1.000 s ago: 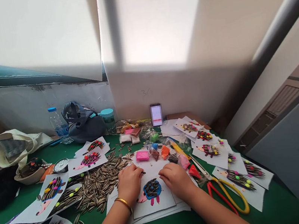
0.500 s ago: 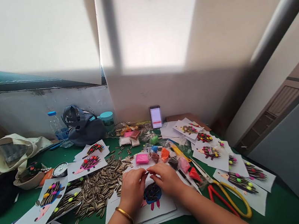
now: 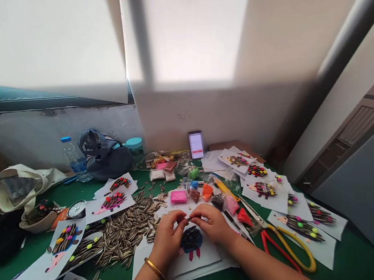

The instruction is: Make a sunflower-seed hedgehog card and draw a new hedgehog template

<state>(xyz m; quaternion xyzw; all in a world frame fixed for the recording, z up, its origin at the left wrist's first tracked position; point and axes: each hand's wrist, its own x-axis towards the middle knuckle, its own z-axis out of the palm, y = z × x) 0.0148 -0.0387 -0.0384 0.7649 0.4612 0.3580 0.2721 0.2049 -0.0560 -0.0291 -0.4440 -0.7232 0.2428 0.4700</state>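
Observation:
Above a white sheet (image 3: 205, 256), both hands meet fingertip to fingertip. My left hand (image 3: 169, 236) and my right hand (image 3: 210, 223) are closed in a pinch on one small dark piece (image 3: 189, 218), too small to name surely. Just under it, a hedgehog figure (image 3: 191, 239) lies on the sheet, with a blue body, dark pieces on top and magenta feet. My left hand partly hides its head. To the left spreads a pile of striped sunflower seeds (image 3: 126, 235). Beyond my fingers sit packets of pink clay (image 3: 178, 196) and orange clay (image 3: 207, 190).
Yellow-handled scissors (image 3: 291, 241) and a red-handled tool (image 3: 279, 251) lie right of my right forearm. Finished hedgehog cards (image 3: 270, 197) overlap at the right, and more cards (image 3: 58, 255) lie at the left. A phone (image 3: 196, 145) leans on the wall near a bottle (image 3: 76, 162).
My fingertips have come slightly lower and a little apart, so the dark piece between them shows more. The whole view has shifted slightly.

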